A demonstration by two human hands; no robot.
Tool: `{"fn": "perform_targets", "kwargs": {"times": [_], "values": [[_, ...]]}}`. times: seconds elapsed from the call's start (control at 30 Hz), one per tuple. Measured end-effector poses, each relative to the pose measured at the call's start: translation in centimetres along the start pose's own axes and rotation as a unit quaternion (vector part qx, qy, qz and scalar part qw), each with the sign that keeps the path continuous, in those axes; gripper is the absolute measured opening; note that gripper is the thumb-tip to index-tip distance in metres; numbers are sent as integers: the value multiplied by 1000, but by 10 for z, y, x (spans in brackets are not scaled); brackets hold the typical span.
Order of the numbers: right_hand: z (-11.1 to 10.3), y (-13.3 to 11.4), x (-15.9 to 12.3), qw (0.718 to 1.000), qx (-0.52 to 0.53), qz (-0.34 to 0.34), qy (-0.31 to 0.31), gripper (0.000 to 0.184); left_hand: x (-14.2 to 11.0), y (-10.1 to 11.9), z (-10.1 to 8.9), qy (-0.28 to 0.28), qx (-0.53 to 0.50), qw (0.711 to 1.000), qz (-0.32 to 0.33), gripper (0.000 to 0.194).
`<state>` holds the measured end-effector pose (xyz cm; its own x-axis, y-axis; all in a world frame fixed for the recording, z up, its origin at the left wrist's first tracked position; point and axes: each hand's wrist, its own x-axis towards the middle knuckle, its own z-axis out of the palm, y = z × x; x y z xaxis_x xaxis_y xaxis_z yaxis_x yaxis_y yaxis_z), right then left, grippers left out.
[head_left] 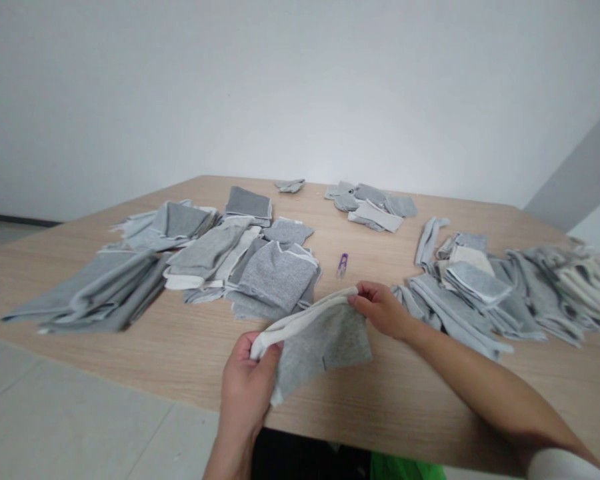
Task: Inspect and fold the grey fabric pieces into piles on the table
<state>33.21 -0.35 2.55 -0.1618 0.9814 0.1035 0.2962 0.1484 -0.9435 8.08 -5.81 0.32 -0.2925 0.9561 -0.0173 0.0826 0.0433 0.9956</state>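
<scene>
A grey fabric piece with a white folded edge is stretched between my two hands, just above the table's near edge. My left hand pinches the near left end of the white edge between thumb and fingers. At the far right end of that edge, my right hand grips the cloth the same way. The grey part hangs down below the edge and carries a small dark mark. Beyond the cloth, a pair of purple thread snips lies on the table.
The wooden table bears folded grey fabric at left and several grey pieces at centre left. More fabric piles spread along the right. Small stacks lie at the back near the white wall.
</scene>
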Motion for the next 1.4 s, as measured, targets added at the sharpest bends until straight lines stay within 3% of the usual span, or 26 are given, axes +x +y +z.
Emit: {"fn": "perform_targets", "kwargs": {"times": [0.2,0.47,0.63,0.73,0.8,0.87,0.97,1.03,1.23,1.3,1.4], "values": [[-4,12,7,994,-94,41,21,13,-9,-1,-8,-129,135,981,53,32],[4,19,9,978,-204,41,-22,6,-15,1,-2,-158,253,950,91,32],[11,27,10,968,-250,37,-9,9,-14,-5,-2,-205,354,908,92,39],[13,30,10,963,-265,34,3,13,-17,1,-5,-233,432,867,85,42],[14,31,10,962,-271,36,4,15,-21,8,-6,-218,510,829,70,50],[14,32,11,961,-272,39,2,16,-25,14,-5,-164,575,797,78,56],[13,31,10,964,-262,36,-12,17,-29,16,0,-101,608,774,148,52],[12,29,9,969,-244,29,-36,16,-29,11,4,-114,609,764,180,48],[11,16,2,980,-186,1,-76,12,-22,-3,8,-152,586,774,183,51],[9,5,-3,982,-169,-19,-78,14,-20,-6,4,-158,554,796,182,51],[3,-18,-15,986,-108,-61,-113,19,-17,-9,-5,-175,452,855,182,52]]}}
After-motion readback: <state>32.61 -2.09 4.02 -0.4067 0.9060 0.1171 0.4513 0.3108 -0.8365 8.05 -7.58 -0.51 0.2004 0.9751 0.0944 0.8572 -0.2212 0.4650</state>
